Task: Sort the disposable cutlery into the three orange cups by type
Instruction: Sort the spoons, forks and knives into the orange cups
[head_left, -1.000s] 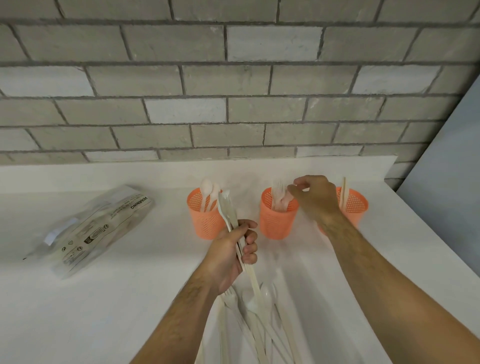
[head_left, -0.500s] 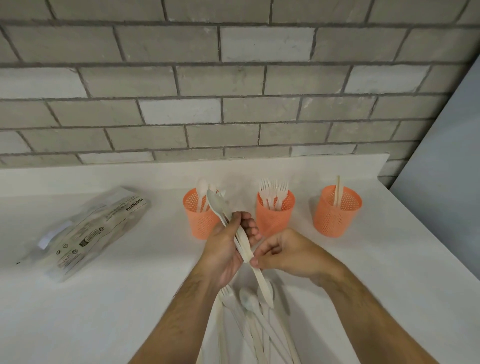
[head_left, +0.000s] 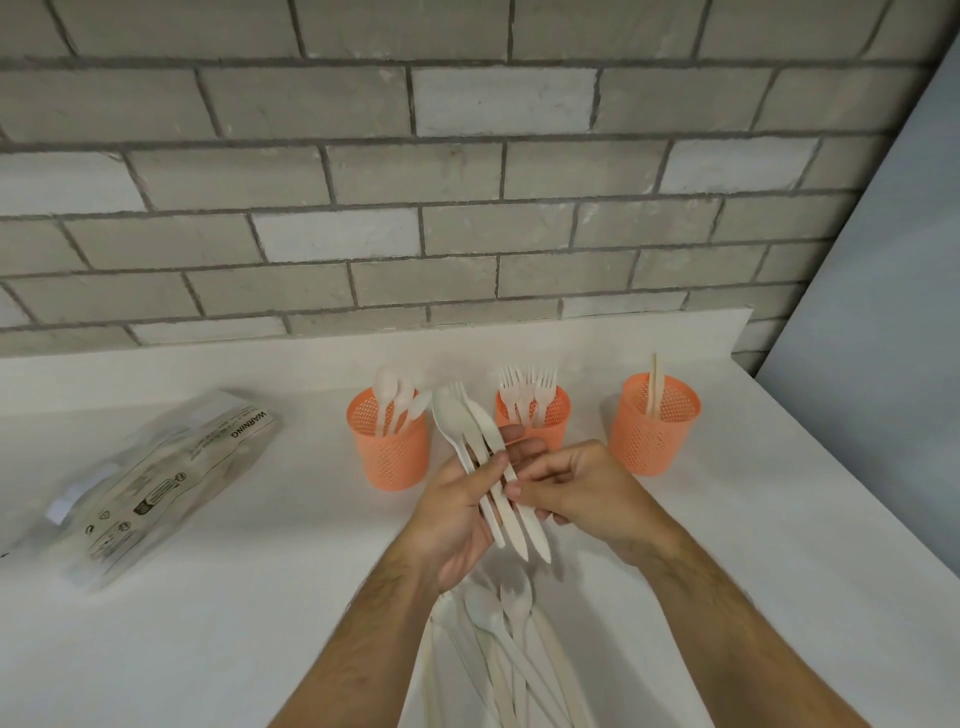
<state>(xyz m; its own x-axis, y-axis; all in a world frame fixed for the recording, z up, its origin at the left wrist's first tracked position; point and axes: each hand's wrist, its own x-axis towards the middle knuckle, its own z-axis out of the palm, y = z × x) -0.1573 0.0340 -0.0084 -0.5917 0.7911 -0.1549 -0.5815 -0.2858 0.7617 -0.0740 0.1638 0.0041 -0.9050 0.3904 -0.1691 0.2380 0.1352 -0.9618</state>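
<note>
Hands: left (head_left: 457, 514) grips cutlery bundle (head_left: 488, 462), right (head_left: 576, 488) pinches it; plastic bag (head_left: 150, 483) lies left of cups (head_left: 390, 447)

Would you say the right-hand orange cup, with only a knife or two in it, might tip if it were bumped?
Probably yes: the right orange cup is perforated mesh, so likely light. Its tall knives stand well above the rim, adding leverage. It stands free on the counter, touching nothing.

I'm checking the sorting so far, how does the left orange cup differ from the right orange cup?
The left cup holds several spoons; the right cup holds just one slim, straight piece, seemingly a knife. The left cup stands nearer the hands, the right cup nearer the counter's edge. Both are upright orange mesh cups.
</note>
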